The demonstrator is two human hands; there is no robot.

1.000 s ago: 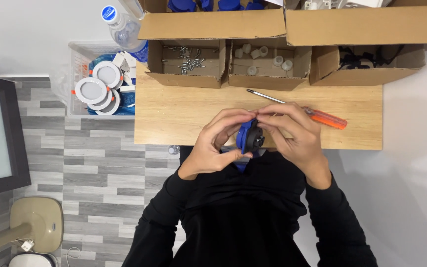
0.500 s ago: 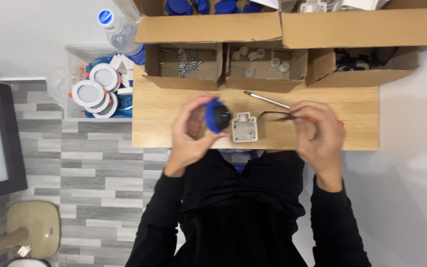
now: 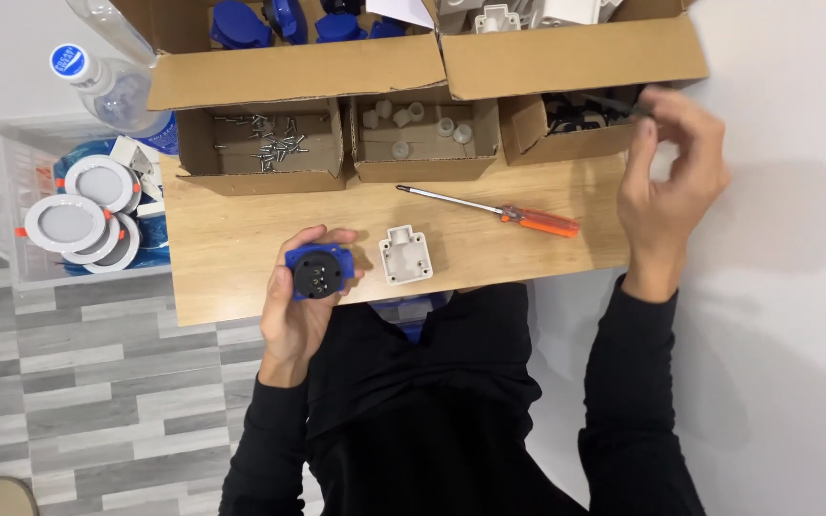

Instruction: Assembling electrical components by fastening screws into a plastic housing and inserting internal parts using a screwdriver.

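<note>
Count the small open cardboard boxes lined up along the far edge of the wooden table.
3: the left box holds screws, the middle box holds small grey caps, and the right box holds black parts, with the right hand at it.

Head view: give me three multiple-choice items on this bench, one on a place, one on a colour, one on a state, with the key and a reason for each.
1. Where does the grey housing lie?
A. on the wooden table, beside the left hand
B. inside the box of screws
C. on the floor

2. What colour is the handle of the screwdriver?
A. green
B. orange
C. black

3. What is the left hand doing?
A. resting flat and empty
B. gripping the screwdriver
C. holding a blue socket part

Key: 1 A, the housing sits on the table just right of the left hand, apart from it. 2 B, the handle shows orange against the wood. 3 C, the fingers wrap round the blue socket part, while the right hand reaches to the box of black parts.
</note>
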